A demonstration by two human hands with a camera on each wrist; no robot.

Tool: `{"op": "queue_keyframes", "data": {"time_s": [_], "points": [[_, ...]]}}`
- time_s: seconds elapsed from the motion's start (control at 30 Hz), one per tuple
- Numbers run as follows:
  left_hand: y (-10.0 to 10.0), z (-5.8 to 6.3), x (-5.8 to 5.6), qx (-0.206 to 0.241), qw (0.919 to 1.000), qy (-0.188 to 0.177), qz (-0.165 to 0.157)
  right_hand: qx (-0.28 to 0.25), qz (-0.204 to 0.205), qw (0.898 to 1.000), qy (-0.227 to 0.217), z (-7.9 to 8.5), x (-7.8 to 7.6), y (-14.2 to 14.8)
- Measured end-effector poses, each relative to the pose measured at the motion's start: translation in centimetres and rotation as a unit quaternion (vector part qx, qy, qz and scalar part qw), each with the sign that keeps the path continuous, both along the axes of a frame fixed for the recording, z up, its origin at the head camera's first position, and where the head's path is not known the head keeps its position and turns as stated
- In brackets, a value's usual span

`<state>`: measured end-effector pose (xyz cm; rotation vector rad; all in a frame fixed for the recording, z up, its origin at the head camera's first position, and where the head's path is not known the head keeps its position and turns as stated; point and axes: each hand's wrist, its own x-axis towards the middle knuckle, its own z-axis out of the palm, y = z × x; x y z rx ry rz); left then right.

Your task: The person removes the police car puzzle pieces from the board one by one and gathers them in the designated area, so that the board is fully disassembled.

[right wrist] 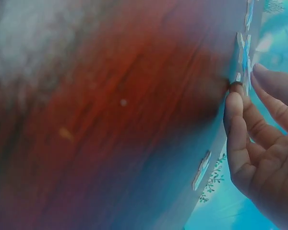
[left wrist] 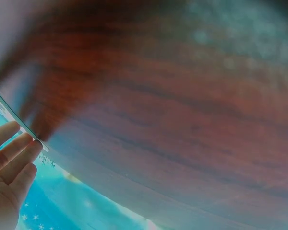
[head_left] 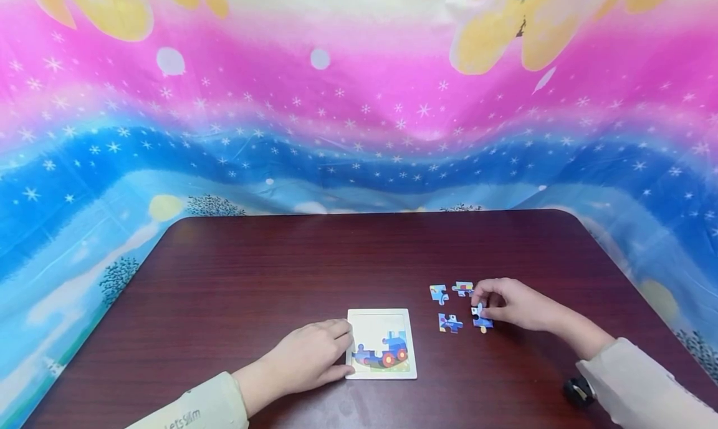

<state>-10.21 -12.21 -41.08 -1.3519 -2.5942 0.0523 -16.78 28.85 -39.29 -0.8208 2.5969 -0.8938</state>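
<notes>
My left hand (head_left: 305,357) rests against the left edge of a square puzzle board (head_left: 412,354) with a pale rim. Its straight fingers (left wrist: 21,155) touch that edge in the left wrist view, and the thumb is by the near left corner. Fitted pieces (head_left: 387,354) along the board's lower part show a blue vehicle with red wheels; bare backing shows above. To the right of the board, my right hand (head_left: 518,304) pinches a blue jigsaw piece (head_left: 481,322) between thumb and forefinger, low over the table. The fingers partly hide the piece.
Loose jigsaw pieces lie left of the right hand: one at the back left (head_left: 439,294), one behind the fingertips (head_left: 462,288), one nearer (head_left: 449,323). All are on a dark red-brown table (head_left: 252,273). A colourful patterned cloth (head_left: 359,117) hangs behind. A black strap device (head_left: 579,391) is at the right wrist.
</notes>
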Motion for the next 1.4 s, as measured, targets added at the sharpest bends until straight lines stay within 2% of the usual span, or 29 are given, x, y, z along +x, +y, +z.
{"op": "queue_keyframes", "data": {"time_s": [0.3,0.63,0.93,1.13,1.4], "points": [[0.0,0.0,-0.1,-0.011,0.9999,0.009,-0.002,0.013,-0.008,0.999,0.035,0.5,-0.1,-0.3],[-0.2,0.0,-0.1,-0.01,0.9999,0.005,-0.002,0.016,0.009,0.999,0.05,1.3,-0.2,-3.3],[-0.1,0.2,-0.1,-0.02,0.9998,-0.006,0.0,0.019,0.058,0.997,0.045,1.2,-0.4,-7.5],[-0.1,0.3,-0.1,-0.024,0.9997,-0.008,0.0,0.014,0.096,0.995,0.024,1.0,-0.1,-10.4],[-0.2,0.4,0.1,-0.024,0.9996,-0.015,0.002,0.047,0.136,0.989,0.026,0.5,0.7,-13.0]]}}
